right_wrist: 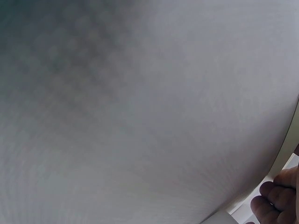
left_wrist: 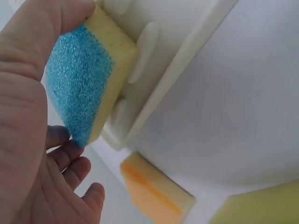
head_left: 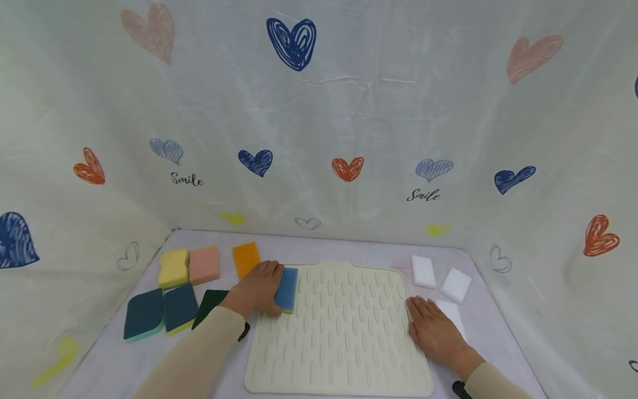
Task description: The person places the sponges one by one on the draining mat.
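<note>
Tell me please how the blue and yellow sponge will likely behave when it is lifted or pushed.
The blue and yellow sponge is probably light, as its yellow side looks porous. Being a thick block, it should squeeze rather than flop. Its flat faces make rolling unlikely, though the ridged mat may catch it.

Seven coloured sponges [head_left: 204,265], three white blocks [head_left: 423,271], one ridged cream mat [head_left: 339,327], one desk [head_left: 498,349], one left hand [head_left: 258,286] and one right hand [head_left: 437,332] show; the backdrop [head_left: 374,116] carries two "Smile" prints [head_left: 187,179].
</note>
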Motion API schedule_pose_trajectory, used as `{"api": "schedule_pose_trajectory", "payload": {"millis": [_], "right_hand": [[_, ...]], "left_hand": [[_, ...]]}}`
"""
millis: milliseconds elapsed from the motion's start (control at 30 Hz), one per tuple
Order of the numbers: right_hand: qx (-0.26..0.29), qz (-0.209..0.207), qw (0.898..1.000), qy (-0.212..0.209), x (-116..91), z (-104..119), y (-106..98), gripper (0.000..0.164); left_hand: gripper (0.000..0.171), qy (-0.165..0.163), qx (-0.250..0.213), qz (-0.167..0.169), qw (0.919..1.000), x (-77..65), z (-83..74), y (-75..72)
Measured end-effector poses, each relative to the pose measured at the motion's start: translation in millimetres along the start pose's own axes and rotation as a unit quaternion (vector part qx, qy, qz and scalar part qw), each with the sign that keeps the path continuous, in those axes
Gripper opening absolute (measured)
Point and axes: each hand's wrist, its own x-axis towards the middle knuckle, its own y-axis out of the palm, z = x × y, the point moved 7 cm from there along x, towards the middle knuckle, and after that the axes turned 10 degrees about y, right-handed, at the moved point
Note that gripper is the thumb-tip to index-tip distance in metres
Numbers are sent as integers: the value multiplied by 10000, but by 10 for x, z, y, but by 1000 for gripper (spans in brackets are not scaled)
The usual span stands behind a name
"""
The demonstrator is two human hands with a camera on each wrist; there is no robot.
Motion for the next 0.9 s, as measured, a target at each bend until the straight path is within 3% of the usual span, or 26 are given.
{"api": "schedule_pose_trajectory", "payload": {"millis": [467, 900], "right_hand": [[5, -195, 9998, -83, 15, 42, -28, 54], [-25, -92, 9998, -150, -2, 25, -47, 54]], "left_hand": [[109, -128, -404, 57, 9991, 5, 124, -9], [119, -37, -118, 70, 9999, 49, 102, 43]]}}
